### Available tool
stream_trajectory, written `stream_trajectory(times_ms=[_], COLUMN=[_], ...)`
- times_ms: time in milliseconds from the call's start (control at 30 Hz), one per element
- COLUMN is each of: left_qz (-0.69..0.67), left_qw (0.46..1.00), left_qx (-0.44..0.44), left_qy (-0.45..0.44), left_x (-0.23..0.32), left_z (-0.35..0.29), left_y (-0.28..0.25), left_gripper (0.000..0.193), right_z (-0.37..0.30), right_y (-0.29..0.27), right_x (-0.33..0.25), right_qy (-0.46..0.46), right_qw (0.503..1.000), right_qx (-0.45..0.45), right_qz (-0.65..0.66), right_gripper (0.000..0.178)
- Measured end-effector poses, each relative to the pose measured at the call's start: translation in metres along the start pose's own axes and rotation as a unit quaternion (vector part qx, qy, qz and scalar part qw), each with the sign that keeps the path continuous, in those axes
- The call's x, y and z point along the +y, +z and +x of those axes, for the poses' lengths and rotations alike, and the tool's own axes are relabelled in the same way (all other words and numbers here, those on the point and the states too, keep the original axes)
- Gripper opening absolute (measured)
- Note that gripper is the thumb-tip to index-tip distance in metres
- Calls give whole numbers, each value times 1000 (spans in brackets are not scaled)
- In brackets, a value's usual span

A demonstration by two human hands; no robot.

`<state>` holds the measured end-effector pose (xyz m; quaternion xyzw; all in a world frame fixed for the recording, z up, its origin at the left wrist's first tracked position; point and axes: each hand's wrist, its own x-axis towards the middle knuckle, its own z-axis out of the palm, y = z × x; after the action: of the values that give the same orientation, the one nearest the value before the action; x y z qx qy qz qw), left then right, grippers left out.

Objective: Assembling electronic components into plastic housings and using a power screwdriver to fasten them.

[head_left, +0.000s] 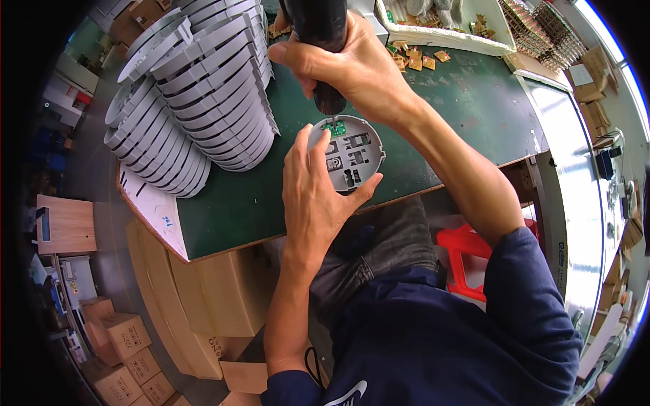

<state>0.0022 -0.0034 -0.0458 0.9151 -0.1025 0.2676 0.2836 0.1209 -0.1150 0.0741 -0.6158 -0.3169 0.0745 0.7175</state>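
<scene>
grey plastic forms the round shell [349, 155], open side up over the green table [233, 216], near the front edge; whether it rests on the top or is held just off it, i cannot tell. its inside shows ribs and cut-outs, and a small green board [333, 127] lies inside it by the far rim.

the left hand [315, 179] grasps the shell from the near left side: thumb on the lower right rim, fingers spread along the left, the index fingertip just beside the board. the right hand [349, 64] is clenched around a black driver [330, 100], held upright above the shell with its bit pointing down at the board. the bit's tip meets the board, but the spot is too small to tell whether a screw sits under it.

to the left stand two leaning stacks of grey shells, a short stack [159, 145] and a tall stack [213, 95], side by side. beyond the right wrist, loose small boards [415, 62] lie on the table, just before a white tray [467, 43]. below are a red stool [464, 254] on the right and brown cartons [128, 338] on the left
</scene>
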Motion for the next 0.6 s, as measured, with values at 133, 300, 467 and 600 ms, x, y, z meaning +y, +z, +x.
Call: stream_trajectory(times_ms=[133,300,467,600], left_qz=[-9,-21,-30,-11], left_qw=[1000,1000,999,1000], left_qx=[3,15,10,-10], left_qy=[-7,4,-15,-12], left_x=[-2,-1,0,0], left_z=[3,2,-3,0], left_y=[-1,-4,3,-7], left_gripper=[85,88,92,105], right_z=[3,8,9,12], right_y=[4,4,2,0], right_x=[8,9,13,1], right_qy=[-17,-56,-40,-56], right_qw=[999,995,997,997], right_qx=[-4,0,-15,-6], right_qz=[-45,-86,-70,-51], right_gripper=[32,33,49,58])
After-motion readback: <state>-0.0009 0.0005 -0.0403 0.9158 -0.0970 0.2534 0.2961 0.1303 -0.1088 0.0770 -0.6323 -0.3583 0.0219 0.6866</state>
